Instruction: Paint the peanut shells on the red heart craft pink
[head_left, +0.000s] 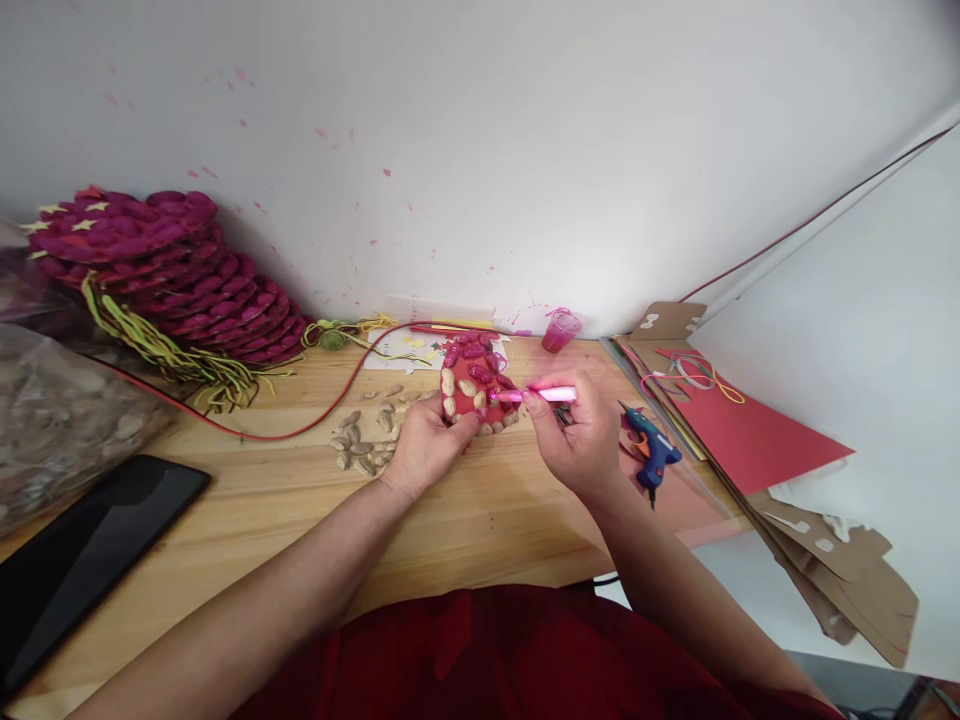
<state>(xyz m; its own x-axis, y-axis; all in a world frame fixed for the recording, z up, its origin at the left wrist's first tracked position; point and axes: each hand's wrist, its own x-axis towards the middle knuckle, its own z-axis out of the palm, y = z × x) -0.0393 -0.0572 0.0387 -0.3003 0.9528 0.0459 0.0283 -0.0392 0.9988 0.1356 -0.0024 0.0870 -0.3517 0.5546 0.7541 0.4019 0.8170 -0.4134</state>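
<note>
View: we list from the head camera alone, looking down on a wooden table (480,530) set against a white wall.
Left hand (426,447): we record it gripping the near left edge of the red piece (471,398), fingers curled onto it.
Red piece: it lies on the table just in front of both hands. Its face is covered with peanut shells, magenta at the far end and plain tan at the near end.
Right hand (579,440): we note it pinching the pink tool (541,394) between thumb and fingers.
Pink tool: it is held nearly level with its tip on the shells of the red piece. We cannot tell brush from pen.
Loose shells (366,442): we count a small scatter just left of the left hand.
Pink cup (561,330): it stands by the wall, beyond the right hand.
Glue gun (651,450): blue, lying just right of the right hand.
Red paper (750,440): it lies on cardboard sheets (855,575) at the table's right end.
Magenta stack (180,275): far left, with yellow-green strings (172,355) trailing from it.
Red cord (300,425): it loops across the table.
Bag of shells (52,420): at the left edge.
Dark screen (82,560): near left corner.
</note>
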